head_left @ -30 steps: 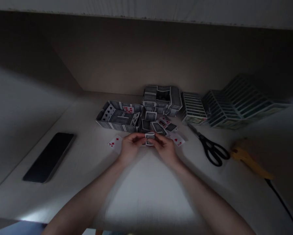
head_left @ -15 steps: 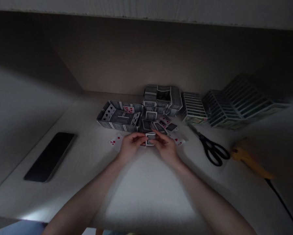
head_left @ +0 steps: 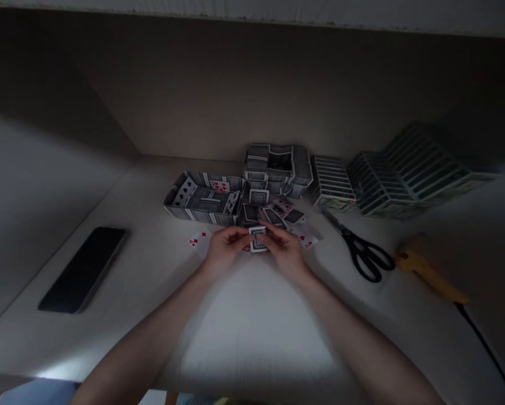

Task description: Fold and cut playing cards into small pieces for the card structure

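head view: the left forearm and right forearm reach in over the pale worktop from its near edge. a playing card is held up between the left grip and the right grip, with its patterned back in view and its long axis pointing away from the body, tilted slightly. both grips are closed in on the card from either side, though the exact fingertip contact is blurred, and neither grip can be judged nearer. a card with red diamonds is laid just left of the left grip, and a card with red hearts just right of the right grip. loose cards are scattered directly beyond the held card. behind them, a low walled card structure is seen beside a taller one. to the left, a dark smartphone is placed well apart. to the right, black-handled scissors and a yellow tool are laid nearer than the ranked card rows.
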### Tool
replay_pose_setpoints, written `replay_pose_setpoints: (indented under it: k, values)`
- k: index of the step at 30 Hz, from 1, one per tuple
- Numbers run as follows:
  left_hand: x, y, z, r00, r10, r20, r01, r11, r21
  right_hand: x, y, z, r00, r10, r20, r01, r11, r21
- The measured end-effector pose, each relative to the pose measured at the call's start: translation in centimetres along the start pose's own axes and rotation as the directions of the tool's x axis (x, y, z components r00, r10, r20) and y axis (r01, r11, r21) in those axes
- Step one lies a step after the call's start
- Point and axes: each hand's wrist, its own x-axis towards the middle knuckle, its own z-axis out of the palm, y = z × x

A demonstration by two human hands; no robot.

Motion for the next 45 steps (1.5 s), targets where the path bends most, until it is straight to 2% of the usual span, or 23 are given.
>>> replay_pose_setpoints:
  k: [7, 21, 38, 45]
  values:
    - [-0.03, -0.03, 0.02, 1.000, -0.011, 0.003, 0.011, 1.000, -0.012, 0.19, 0.11, -0.14, 0.999, -0.040, 0.010, 0.040, 0.999, -0.021]
    - [-0.18, 0.27, 0.05, 1.000, -0.030, 0.002, 0.030, 1.000, 0.006, 0.21, 0.19, -0.10, 1.000, -0.015, 0.013, 0.015, 0.999, -0.046]
    - [-0.39, 0.75, 0.02, 0.999, -0.024, 0.025, 0.022, 0.997, 0.068, 0.10, -0.12, -0.15, 0.999, -0.040, 0.017, 0.042, 0.996, -0.082]
    - [-0.25, 0.32, 0.03, 0.999, -0.035, 0.014, 0.034, 0.999, 0.038, 0.04, -0.14, -0.09, 0.999, -0.031, 0.012, 0.031, 0.998, -0.059]
